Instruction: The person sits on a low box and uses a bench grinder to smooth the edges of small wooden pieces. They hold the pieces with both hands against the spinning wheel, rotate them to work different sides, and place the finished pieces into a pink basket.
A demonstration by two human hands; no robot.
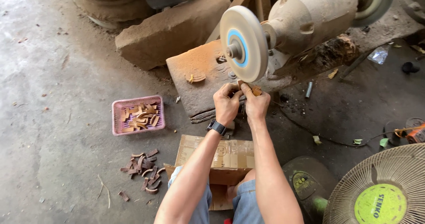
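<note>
Left hand (226, 103): fingers closed, pinching the small brown piece (252, 89) from the left
Right hand (256, 104): fingers pressed together on the same piece from the right
Brown piece: held between both hands, just under the lower rim of the buffing wheel (243, 43)
Wheel: white disc with a blue centre, on a dusty motor (310, 15)
Basket (116, 117): pink, on the floor, holding tan pieces
Pile (144, 166): darker brown pieces on the floor near the basket
Fan (380, 188): lower right

One pink basket (117, 117), two buffing wheels (242, 43)
</note>
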